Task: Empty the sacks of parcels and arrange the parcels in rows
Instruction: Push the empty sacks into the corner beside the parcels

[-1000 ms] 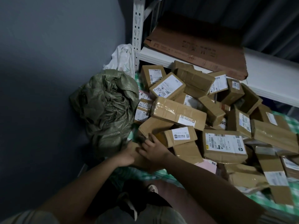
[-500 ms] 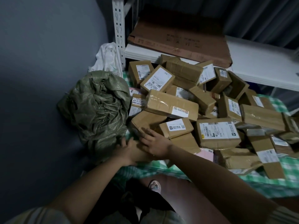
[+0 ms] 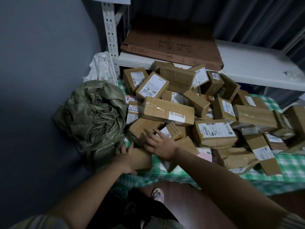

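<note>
A heap of brown cardboard parcels (image 3: 168,111) with white labels lies on a green-and-white checked cloth (image 3: 280,169). A crumpled green woven sack (image 3: 94,116) stands at the heap's left against the wall. My left hand (image 3: 125,157) grips the near-left end of a plain brown parcel (image 3: 142,160) at the cloth's front edge, thumb on top. My right hand (image 3: 158,142) lies with fingers spread and straight over the parcels just behind it, touching a tilted box (image 3: 142,129).
A white metal shelf (image 3: 255,66) runs behind the heap, with a large flat cardboard sheet (image 3: 171,45) on it. A white bag (image 3: 100,66) hangs by the shelf post. Grey wall lies to the left. My shoe (image 3: 157,195) shows below.
My right hand has moved forward onto the parcels behind and spread its fingers. My left hand keeps its hold on the front parcel. The camera has shifted.
</note>
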